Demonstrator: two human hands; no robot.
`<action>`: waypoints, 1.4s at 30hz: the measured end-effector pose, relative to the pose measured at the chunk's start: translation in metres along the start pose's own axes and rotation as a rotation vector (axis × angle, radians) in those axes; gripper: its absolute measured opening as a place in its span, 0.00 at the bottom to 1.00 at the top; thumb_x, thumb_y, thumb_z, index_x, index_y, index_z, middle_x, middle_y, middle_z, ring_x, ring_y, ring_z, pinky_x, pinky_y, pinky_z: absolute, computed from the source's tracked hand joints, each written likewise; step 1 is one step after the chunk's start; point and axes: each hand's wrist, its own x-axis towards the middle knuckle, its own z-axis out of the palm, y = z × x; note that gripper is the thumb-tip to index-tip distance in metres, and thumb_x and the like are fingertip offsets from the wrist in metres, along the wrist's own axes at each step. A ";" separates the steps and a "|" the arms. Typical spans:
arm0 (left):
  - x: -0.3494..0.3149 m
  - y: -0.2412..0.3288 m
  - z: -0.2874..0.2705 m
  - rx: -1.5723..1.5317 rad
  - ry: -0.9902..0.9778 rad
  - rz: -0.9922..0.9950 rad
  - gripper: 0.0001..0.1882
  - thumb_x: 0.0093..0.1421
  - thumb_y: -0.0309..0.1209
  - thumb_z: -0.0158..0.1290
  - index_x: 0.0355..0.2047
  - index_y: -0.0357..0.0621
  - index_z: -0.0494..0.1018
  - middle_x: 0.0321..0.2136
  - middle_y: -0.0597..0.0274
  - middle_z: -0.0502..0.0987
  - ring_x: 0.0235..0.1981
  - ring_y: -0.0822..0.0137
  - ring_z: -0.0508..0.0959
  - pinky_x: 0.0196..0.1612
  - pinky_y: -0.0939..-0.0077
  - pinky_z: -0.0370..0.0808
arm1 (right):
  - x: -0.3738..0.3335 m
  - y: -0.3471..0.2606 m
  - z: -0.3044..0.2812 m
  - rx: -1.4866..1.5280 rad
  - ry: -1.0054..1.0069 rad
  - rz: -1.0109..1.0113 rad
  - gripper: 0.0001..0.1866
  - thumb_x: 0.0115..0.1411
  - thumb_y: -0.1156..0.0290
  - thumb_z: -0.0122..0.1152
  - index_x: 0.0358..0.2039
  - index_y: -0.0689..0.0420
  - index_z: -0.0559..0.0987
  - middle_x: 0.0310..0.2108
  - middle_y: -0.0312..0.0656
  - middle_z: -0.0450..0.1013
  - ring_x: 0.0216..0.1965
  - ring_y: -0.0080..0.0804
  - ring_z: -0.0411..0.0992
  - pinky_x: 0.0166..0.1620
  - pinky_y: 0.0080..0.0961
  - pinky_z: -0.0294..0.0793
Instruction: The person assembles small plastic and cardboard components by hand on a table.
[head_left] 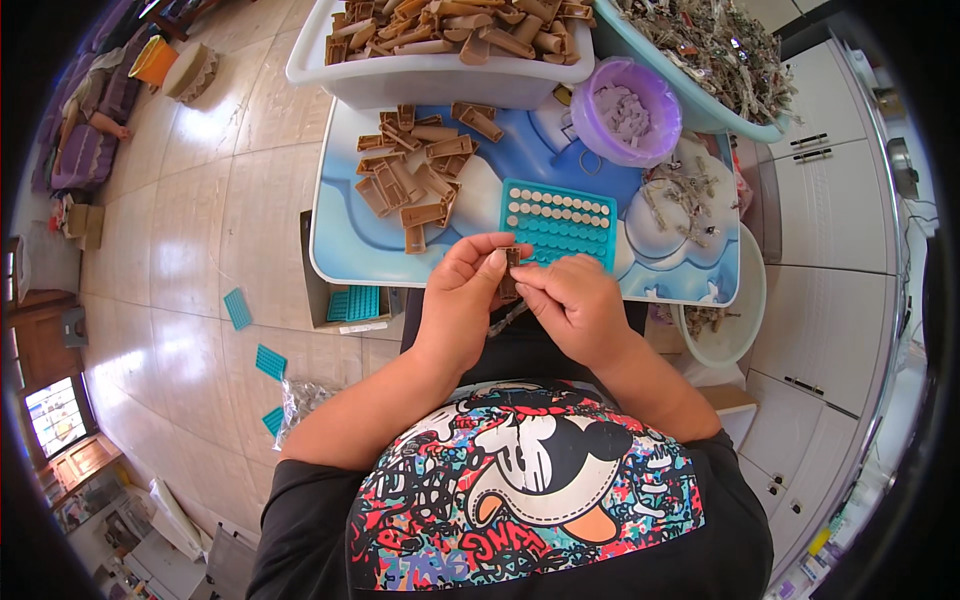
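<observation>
Near the table's front edge, my left hand (460,292) grips a small brown plastic casing (511,257) upright between thumb and fingers. My right hand (577,305) is closed in a pinch against the casing's right side; whatever is in its fingertips is hidden. A thin greyish strand (508,319) hangs below the hands, and I cannot make out what it is. Just beyond my fingers lies a teal tray (557,243) with round pockets; white discs fill its far rows. A loose pile of brown casings (418,170) lies to the left on the table.
A white bin (440,85) of brown casings stands at the back. Beside it are a purple bowl (668,140) of grey pieces and a teal tub (765,130) of wired parts. More wired parts (680,197) lie at right. Teal trays (270,362) lie on the floor.
</observation>
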 end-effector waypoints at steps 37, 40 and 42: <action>0.003 0.001 0.001 -0.018 0.033 0.069 0.10 0.64 0.29 0.43 0.44 0.39 0.64 0.44 0.52 0.72 0.44 0.64 0.75 0.43 0.72 0.76 | -0.010 -0.003 0.016 0.223 0.060 0.198 0.11 0.46 0.78 0.62 0.31 0.54 0.75 0.23 0.37 0.73 0.23 0.37 0.68 0.31 0.30 0.64; 0.003 0.001 0.002 -0.018 0.033 0.069 0.10 0.64 0.28 0.43 0.44 0.38 0.63 0.44 0.52 0.72 0.44 0.64 0.75 0.43 0.72 0.76 | -0.010 -0.002 0.016 0.185 0.052 0.167 0.12 0.45 0.78 0.63 0.32 0.54 0.75 0.22 0.37 0.73 0.23 0.37 0.68 0.31 0.30 0.63; 0.003 0.000 0.002 -0.027 0.035 0.072 0.10 0.64 0.28 0.43 0.44 0.38 0.63 0.44 0.52 0.72 0.44 0.64 0.75 0.43 0.71 0.76 | -0.008 -0.004 0.015 0.166 0.048 0.163 0.12 0.45 0.77 0.63 0.32 0.54 0.74 0.22 0.37 0.73 0.23 0.37 0.68 0.30 0.30 0.63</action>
